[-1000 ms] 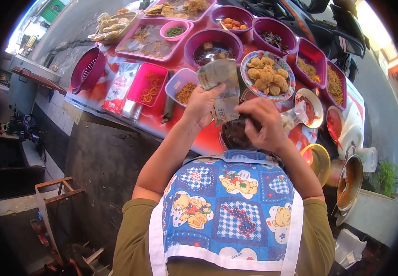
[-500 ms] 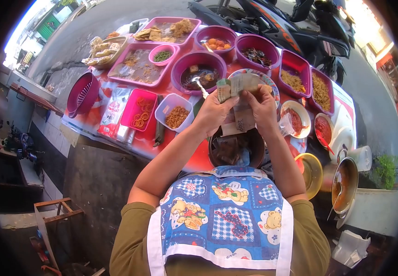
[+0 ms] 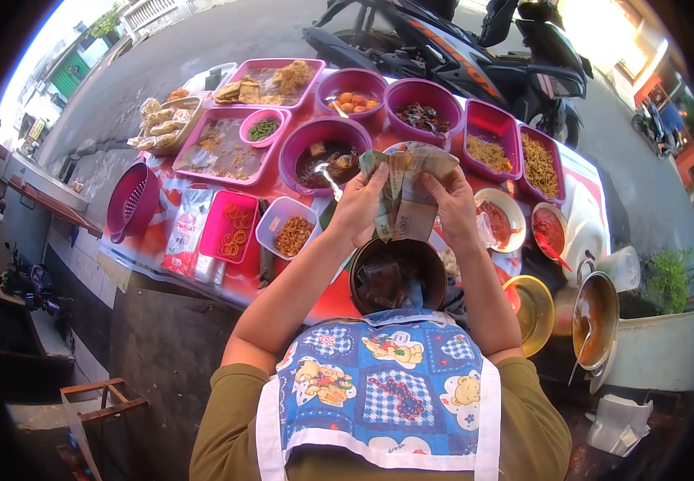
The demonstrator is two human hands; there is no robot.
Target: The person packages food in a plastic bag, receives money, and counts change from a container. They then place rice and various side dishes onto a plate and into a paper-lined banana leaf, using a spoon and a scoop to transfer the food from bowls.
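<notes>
A person in a teddy-bear apron stands at the near edge of a red table (image 3: 347, 297) crowded with food dishes. Both hands are raised above the table's near edge, gripping a wad of banknotes (image 3: 408, 192) between them: the left hand (image 3: 361, 207) clasps its left side, the right hand (image 3: 453, 207) pinches its right side. Directly beneath the banknotes sits a dark round pot (image 3: 397, 274) holding more paper notes. Just left of the left hand is a clear tub of fried bits (image 3: 287, 228); a purple bowl with a spoon (image 3: 324, 156) lies beyond it.
</notes>
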